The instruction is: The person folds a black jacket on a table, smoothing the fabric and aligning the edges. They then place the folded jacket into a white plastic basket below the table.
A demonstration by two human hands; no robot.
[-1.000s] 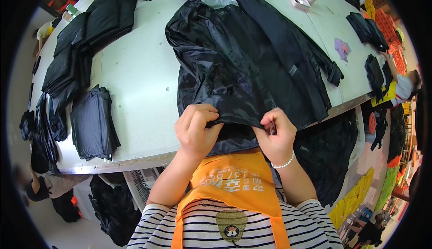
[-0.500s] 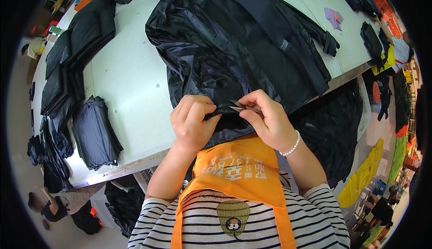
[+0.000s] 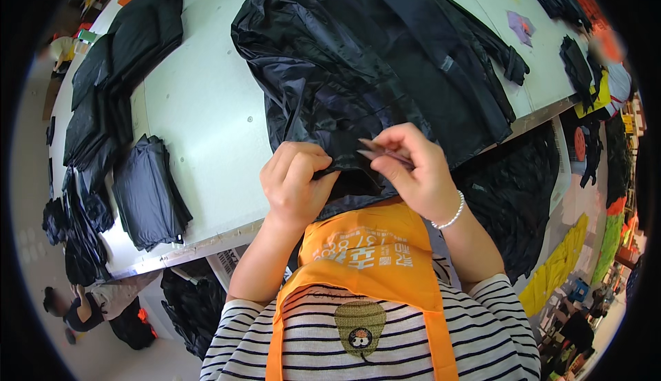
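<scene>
A shiny black garment [image 3: 330,64] lies spread over the table in front of me, its near edge hanging down by my orange apron. My left hand [image 3: 296,182] pinches that near edge between thumb and fingers. Just to the right, my right hand [image 3: 413,171] is closed around small metal thread snips [image 3: 372,151]. The blades point left toward the garment's edge and stand a little apart from each other. A gap shows between the snips and my left fingers. Any thread at the edge is too fine to make out.
On the pale table [image 3: 206,116], a folded black stack [image 3: 150,191] and more black bundles [image 3: 127,43] lie to the left. A purple scrap [image 3: 520,27] rests at the far right. Below the table's right edge hangs a black heap [image 3: 516,202]. People work at both sides.
My right hand with the snips has moved slightly right and up, away from the garment's edge. The left hand keeps its hold. The whole view has shifted a little.
</scene>
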